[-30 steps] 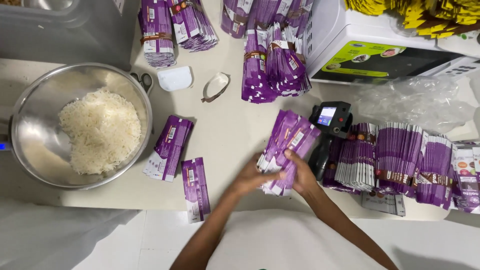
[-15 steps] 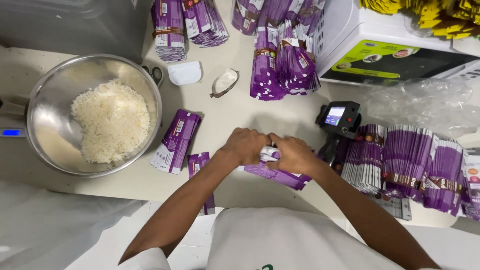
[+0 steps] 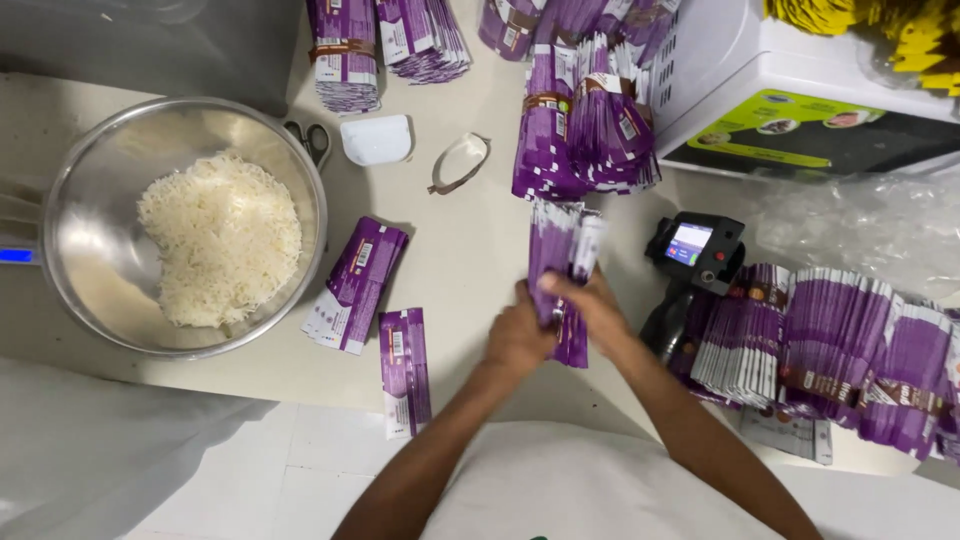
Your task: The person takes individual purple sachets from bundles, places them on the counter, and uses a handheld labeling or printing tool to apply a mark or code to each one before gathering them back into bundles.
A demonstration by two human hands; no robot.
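while both hands close around it, a stack of purple pouches [image 3: 560, 270] stands on end over the middle of the pale table [image 3: 470, 260], its upper half fanned slightly toward the far side. the left hand [image 3: 518, 335] wraps the lower part of the stack from its side, fingers curled tight against it, and the right hand [image 3: 592, 308] presses in from the opposite side, thumb and fingers pinching the same pouches. just beside the right hand sits a black handheld device [image 3: 695, 255] with a small lit screen, and past it lies a long row of banded purple pouches [image 3: 830, 350]. to the left, two small loose piles of pouches [image 3: 375, 300] lie flat, near a steel bowl [image 3: 70, 250] holding white rice [image 3: 220, 235]. more banded bundles [image 3: 585, 130] rest farther back.
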